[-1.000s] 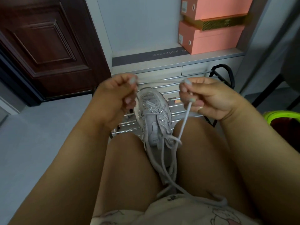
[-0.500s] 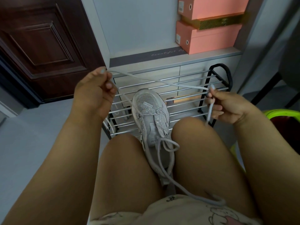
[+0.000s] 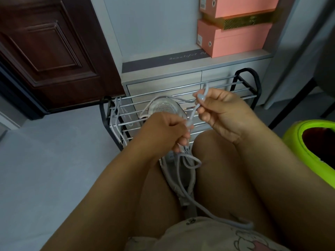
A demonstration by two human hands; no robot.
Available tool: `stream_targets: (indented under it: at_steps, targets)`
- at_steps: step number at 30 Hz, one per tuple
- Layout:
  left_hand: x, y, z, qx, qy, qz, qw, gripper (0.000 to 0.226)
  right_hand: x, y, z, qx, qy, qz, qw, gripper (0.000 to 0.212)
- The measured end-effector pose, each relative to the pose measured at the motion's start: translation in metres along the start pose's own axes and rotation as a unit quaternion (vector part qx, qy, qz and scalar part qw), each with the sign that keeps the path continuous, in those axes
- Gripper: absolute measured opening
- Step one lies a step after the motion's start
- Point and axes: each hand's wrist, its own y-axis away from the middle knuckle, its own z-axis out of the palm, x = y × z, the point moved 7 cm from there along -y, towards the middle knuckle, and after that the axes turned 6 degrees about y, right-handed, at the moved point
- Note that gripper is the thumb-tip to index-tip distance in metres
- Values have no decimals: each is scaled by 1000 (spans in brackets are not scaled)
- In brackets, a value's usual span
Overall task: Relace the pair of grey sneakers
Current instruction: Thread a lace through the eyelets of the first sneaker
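1. Head view: grey sneaker (image 3: 165, 108) sits wedged between the person's two bare knees, toe pointing away toward the metal shoe rack (image 3: 243, 87).
2. Left hand (image 3: 163, 131) lies over the sneaker's middle, fingers curled and pinching the lace (image 3: 194, 108) near the eyelets.
3. Right hand (image 3: 223, 113) is raised just right of the toe; thumb and forefinger pinch the same lace higher up, with a short loop of it sticking out above the fingers.
4. Lace runs slack from the right hand across the toe cap and round its left side.
5. Loose lace loops hang over the sneaker's heel and trail down onto the shorts (image 3: 208, 236).
6. Second lace (image 3: 116, 122) hangs on the rack's left end.
7. Behind: pink boxes (image 3: 239, 38) stacked on a cabinet, brown door (image 3: 50, 51) at left, green bin (image 3: 311, 142) at right.
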Motion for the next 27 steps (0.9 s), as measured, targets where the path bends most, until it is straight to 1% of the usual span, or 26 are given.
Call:
stream_targets:
  at_steps: [2, 3, 5, 6, 8, 11, 13, 17, 19, 21, 24, 27]
  targets:
    - [2, 0, -4, 20, -14, 20, 999, 21, 0, 3, 2, 0, 21, -7, 1000, 12]
    - [3, 0, -8, 35, -18, 26, 999, 23, 1, 5, 5, -13, 43, -5, 999, 13]
    - [6, -1, -12, 50, -22, 33, 998, 22, 5, 10, 13, -42, 135, -9, 990, 7]
    - [5, -2, -12, 52, -19, 31, 998, 20, 7, 11, 16, -43, 188, -18, 981, 3]
    - [0, -2, -12, 62, -1, 15, 998, 16, 5, 10, 14, -17, 257, -40, 966, 4]
    - [-11, 0, -12, 80, -10, -3, 997, 16, 6, 7, 10, 15, 252, -37, 967, 12]
    - [-14, 1, -9, 75, -6, -4, 997, 18, 15, 7, 16, 0, 231, -19, 973, 16]
    - [-15, 0, -7, 69, -20, -2, 997, 22, 31, 7, 25, -28, 228, -2, 973, 16]
    - [-18, 0, -9, 68, -25, -7, 997, 22, 35, 3, 17, -8, 240, 20, 970, 17]
    - [-21, 0, -13, 76, -9, -24, 997, 20, 40, -2, 7, 19, 236, 57, 970, 18]
    - [-24, -1, -15, 78, 30, -53, 995, 19, 49, -9, 10, 18, 215, 100, 971, 19]
    - [-23, -2, -14, 79, 33, -70, 994, 20, 52, -15, 15, 48, 278, 98, 954, 30]
